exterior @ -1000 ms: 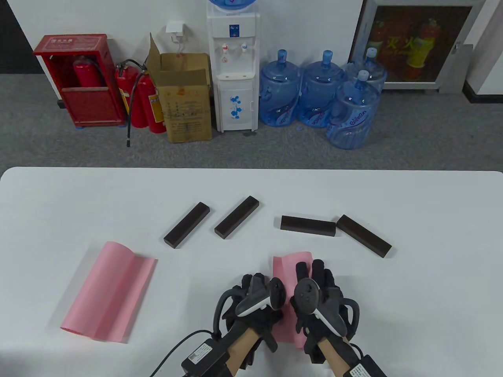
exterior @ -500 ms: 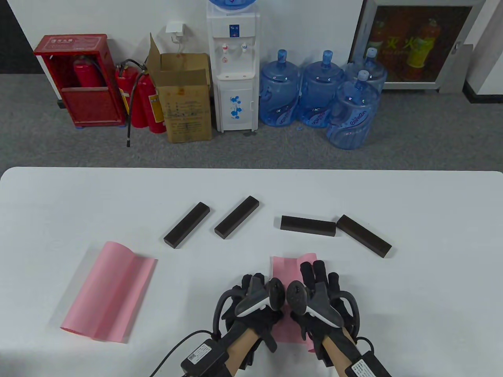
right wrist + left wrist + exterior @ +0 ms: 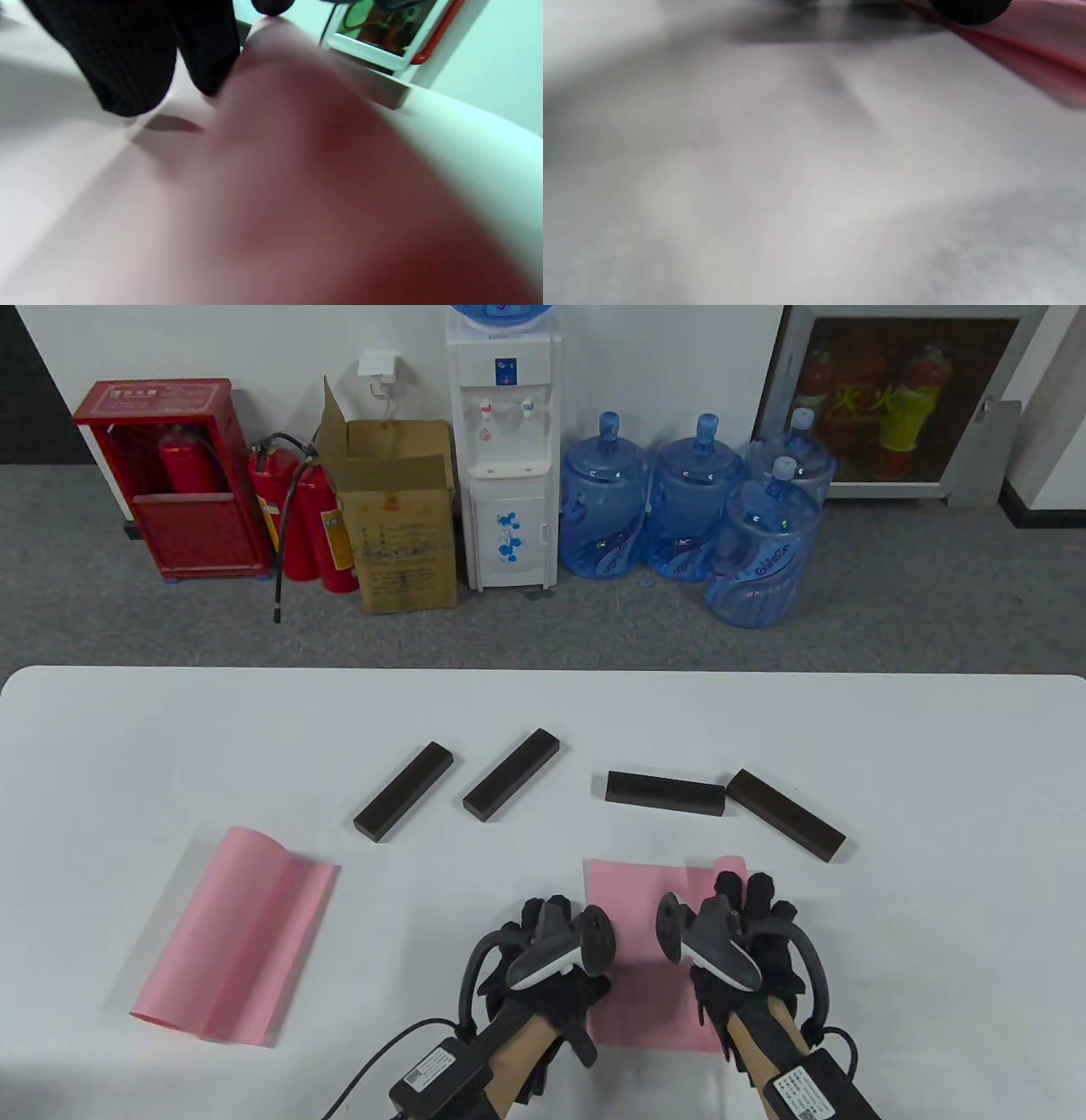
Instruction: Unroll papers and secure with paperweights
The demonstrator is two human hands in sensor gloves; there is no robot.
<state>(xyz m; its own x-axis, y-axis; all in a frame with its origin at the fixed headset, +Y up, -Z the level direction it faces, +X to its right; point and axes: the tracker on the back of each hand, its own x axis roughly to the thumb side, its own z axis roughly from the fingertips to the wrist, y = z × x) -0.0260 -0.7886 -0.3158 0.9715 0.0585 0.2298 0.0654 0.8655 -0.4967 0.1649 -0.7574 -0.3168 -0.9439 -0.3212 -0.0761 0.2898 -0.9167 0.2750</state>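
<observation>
A pink paper (image 3: 632, 899) lies partly unrolled at the table's near middle, with its rolled part (image 3: 730, 865) at the right. My left hand (image 3: 551, 950) rests on the paper's left edge, and a fingertip (image 3: 969, 8) shows on the pink edge in the left wrist view. My right hand (image 3: 751, 925) presses flat on the roll, with its fingers (image 3: 127, 55) on the pink sheet (image 3: 275, 190) in the right wrist view. Several dark wooden bar paperweights (image 3: 404, 791) (image 3: 512, 786) (image 3: 665, 792) (image 3: 786, 826) lie farther back. A second pink paper (image 3: 233, 937) lies half unrolled at the left.
The white table (image 3: 933, 746) ends at its far edge. Beyond it, on the floor, stand a water dispenser (image 3: 505, 458), blue jugs (image 3: 687, 504), a cardboard box (image 3: 399, 517) and red extinguishers (image 3: 301, 517).
My right hand has slid to the right with the roll, and more flat pink paper shows between the hands. My left hand has stayed in place.
</observation>
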